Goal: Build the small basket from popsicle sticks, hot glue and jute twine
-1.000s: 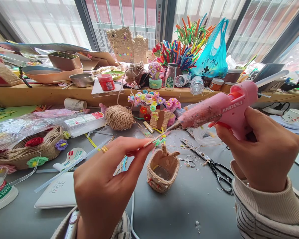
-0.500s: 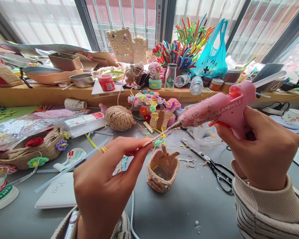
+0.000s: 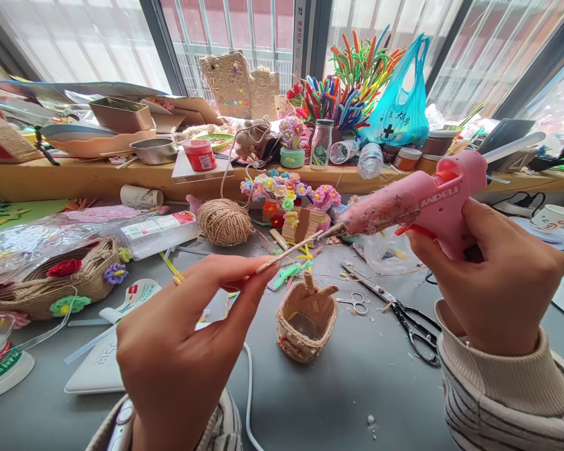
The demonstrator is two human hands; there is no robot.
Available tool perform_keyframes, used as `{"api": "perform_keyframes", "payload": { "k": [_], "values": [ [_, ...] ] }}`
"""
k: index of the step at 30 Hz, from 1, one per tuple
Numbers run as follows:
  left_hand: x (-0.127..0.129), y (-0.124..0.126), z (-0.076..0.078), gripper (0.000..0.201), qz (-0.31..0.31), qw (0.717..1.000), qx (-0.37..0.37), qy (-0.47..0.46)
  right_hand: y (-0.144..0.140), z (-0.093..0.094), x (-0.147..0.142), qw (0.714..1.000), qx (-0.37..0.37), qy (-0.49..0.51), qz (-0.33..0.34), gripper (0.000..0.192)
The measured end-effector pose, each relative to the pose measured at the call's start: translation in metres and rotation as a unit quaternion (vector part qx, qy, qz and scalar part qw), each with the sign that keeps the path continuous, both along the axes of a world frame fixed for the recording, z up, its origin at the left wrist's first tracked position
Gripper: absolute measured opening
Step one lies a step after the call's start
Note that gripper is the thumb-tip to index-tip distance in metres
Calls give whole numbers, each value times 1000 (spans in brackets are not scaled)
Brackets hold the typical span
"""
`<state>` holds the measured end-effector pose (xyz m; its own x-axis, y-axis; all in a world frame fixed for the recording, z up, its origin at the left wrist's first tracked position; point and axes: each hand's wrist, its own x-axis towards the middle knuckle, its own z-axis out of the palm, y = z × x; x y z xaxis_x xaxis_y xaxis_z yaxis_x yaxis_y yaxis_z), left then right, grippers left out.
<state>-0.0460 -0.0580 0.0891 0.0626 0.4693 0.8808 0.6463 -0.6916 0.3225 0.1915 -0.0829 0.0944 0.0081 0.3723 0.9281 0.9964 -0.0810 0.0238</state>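
My right hand [image 3: 489,275] grips a pink glue gun [image 3: 418,203], its nozzle pointing left. My left hand [image 3: 183,351] pinches a thin wooden stick [image 3: 289,250] between thumb and fingers; the stick's far end meets the gun's nozzle tip. Both are held in the air above a small woven twine basket [image 3: 305,322] that stands on the grey table [image 3: 348,394]. A small green pipe-cleaner piece [image 3: 289,274] lies just behind the basket.
Black scissors [image 3: 404,316] and small silver scissors [image 3: 355,302] lie right of the basket. A twine ball [image 3: 224,222], a flower-filled basket [image 3: 296,213], a larger twine basket [image 3: 51,282] and a white tablet [image 3: 98,369] crowd the table. The wooden sill [image 3: 75,178] holds pipe cleaners, jars, a blue bag.
My left hand has shifted left and slightly down, with the stick. The glue gun has risen a little and its nozzle stays on the stick's end.
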Motion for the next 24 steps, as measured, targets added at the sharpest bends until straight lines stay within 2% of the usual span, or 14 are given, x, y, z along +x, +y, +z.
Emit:
{"api": "perform_keyframes", "payload": {
  "k": [11,24],
  "values": [
    [1,-4,1,3,-23,1000,-20,4,-2,0,1,1000,6,0,9,19],
    [1,-7,2,6,-4,1000,-29,-1,-1,0,-1,1000,-18,10,-3,20]
  ]
}}
